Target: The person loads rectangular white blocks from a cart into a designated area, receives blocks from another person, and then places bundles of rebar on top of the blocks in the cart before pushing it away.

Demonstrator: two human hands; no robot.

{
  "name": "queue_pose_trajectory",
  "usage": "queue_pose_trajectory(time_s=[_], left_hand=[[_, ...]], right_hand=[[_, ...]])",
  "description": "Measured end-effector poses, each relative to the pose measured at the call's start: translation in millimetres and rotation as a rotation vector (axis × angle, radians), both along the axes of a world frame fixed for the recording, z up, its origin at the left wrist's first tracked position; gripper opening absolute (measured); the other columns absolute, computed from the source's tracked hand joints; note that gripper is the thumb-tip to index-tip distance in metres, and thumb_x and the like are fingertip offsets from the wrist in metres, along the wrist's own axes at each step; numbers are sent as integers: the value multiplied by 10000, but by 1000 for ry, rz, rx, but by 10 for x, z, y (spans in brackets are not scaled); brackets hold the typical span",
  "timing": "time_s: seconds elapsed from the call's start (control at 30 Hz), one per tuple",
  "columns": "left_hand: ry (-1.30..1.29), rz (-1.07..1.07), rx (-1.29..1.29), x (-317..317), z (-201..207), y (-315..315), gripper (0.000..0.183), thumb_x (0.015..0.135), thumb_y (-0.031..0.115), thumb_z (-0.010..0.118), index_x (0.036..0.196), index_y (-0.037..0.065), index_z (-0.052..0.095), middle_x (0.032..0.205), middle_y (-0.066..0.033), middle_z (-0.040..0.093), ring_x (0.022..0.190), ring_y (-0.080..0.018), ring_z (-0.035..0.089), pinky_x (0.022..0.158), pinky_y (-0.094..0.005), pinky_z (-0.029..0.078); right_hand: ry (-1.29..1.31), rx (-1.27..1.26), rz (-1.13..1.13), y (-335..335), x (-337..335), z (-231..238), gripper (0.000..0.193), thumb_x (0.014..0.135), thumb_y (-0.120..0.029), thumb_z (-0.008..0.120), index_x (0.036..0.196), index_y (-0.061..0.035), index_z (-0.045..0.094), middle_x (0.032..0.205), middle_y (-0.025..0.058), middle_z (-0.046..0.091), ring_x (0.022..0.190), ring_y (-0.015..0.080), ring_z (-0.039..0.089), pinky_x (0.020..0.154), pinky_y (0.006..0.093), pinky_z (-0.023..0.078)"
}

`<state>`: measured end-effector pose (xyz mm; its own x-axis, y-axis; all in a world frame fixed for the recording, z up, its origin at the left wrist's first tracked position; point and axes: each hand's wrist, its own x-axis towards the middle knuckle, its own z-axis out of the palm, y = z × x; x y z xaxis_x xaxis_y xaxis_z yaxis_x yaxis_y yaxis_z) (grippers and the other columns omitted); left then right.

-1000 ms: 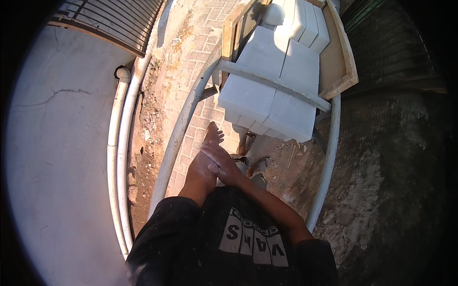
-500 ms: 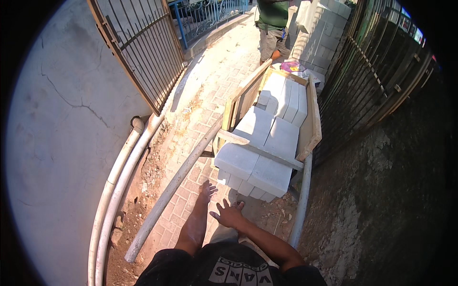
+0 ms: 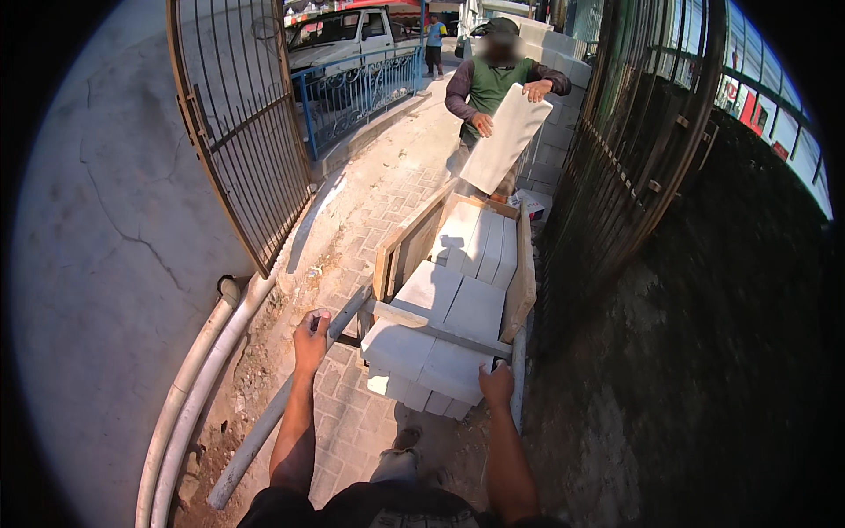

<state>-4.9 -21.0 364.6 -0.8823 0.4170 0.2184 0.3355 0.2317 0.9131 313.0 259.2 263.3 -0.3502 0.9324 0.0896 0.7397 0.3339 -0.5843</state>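
Note:
A wooden-sided cart (image 3: 526,299) stands ahead of me, loaded with pale rectangular blocks (image 3: 475,308). My left hand (image 3: 312,341) is raised beside the cart's left handle pole (image 3: 264,431), its fingers curled; whether anything is in them is hidden. At the near right corner of the load, my right hand (image 3: 496,384) has its fingers closed, with a small dark patch at their tips that I cannot make out. Beyond the cart, a co-worker in a green vest (image 3: 495,84) holds another pale block (image 3: 507,139) tilted over the cart's far end with both hands.
A barred gate (image 3: 238,123) stands at the left and another (image 3: 634,141) at the right. Two pipes (image 3: 195,370) run along the left wall. The paved path (image 3: 387,220) passes a blue railing (image 3: 361,92) and a parked white vehicle (image 3: 348,40). More blocks are stacked behind the co-worker.
My view has tilted up. My hands have moved apart, the left toward the left pole and the right toward the load's right corner. The co-worker's tilted block now shows above the far end.

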Motion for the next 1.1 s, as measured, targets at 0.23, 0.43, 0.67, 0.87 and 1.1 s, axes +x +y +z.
queue_pose_trajectory(time_s=[0.23, 0.43, 0.67, 0.87, 1.1], left_hand=[[-78, -75, -16, 143, -196, 324, 328, 1018, 278, 655, 1100, -37, 693, 928, -49, 715, 858, -134, 678, 794, -280, 506], [204, 144, -107, -266, -61, 662, 315, 972, 245, 693, 1111, -38, 698, 1008, -204, 739, 941, -303, 715, 856, -388, 538], [136, 137, -631, -838, -634, 749, 654, 918, 535, 649, 1269, -17, 623, 1130, -276, 694, 1032, -456, 666, 935, -507, 516], [139, -3, -1101, -688, -791, 914, 736, 853, 531, 658, 1314, -26, 523, 1079, -258, 707, 966, -374, 726, 851, -482, 564], [65, -49, -1086, -1023, -1118, 847, 710, 867, 605, 665, 1250, 18, 558, 1074, -256, 706, 1010, -397, 710, 861, -497, 565]], right_hand=[[90, 116, 70, -19, -135, 73, 524, 882, -390, 737, 1129, 66, 660, 1098, 301, 663, 1046, 454, 646, 899, 509, 518], [66, -81, 18, 121, -115, 187, 500, 898, -357, 730, 1151, 68, 657, 1127, 292, 660, 1092, 455, 625, 944, 498, 500], [-160, 226, -159, 90, -40, 101, 474, 863, -338, 751, 1140, 37, 669, 1201, 239, 639, 1135, 420, 583, 1001, 514, 448], [-269, 167, -269, 137, 21, 158, 524, 836, -356, 770, 1158, 41, 654, 1284, 242, 590, 1191, 416, 560, 1009, 527, 438], [-195, 189, -160, 157, 53, 64, 514, 829, -355, 781, 1161, 21, 669, 1278, 257, 578, 1159, 432, 564, 987, 495, 471]])
